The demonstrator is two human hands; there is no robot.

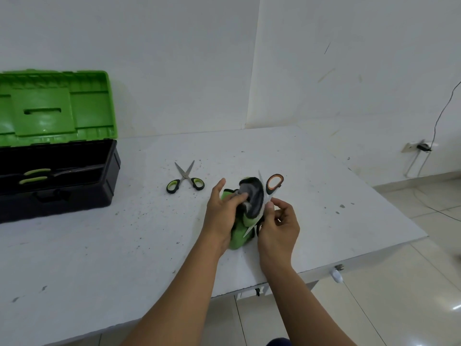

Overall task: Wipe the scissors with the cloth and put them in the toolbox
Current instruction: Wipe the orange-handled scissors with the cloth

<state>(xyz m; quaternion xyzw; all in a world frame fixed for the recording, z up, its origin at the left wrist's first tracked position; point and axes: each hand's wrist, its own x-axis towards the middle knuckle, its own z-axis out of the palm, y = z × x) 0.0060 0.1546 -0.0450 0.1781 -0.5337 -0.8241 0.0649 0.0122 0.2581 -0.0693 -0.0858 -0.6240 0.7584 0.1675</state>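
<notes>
My left hand (222, 211) grips a green and dark grey cloth (252, 198) bunched against the blades of orange-handled scissors (274, 182). My right hand (279, 226) pinches those scissors near their pivot, with one orange loop sticking up above my fingers and a blade tip pointing down over the cloth. A second pair, green-handled scissors (185, 178), lies open on the white table (124, 233) to the left of my hands. The toolbox (57, 181) stands open at the far left, black body, green lid raised, with green-handled tools lying inside.
The table's right edge runs diagonally just beyond my right hand, with tiled floor below. A wall socket with a cable (421, 147) is at the far right. Dark specks are scattered over the tabletop.
</notes>
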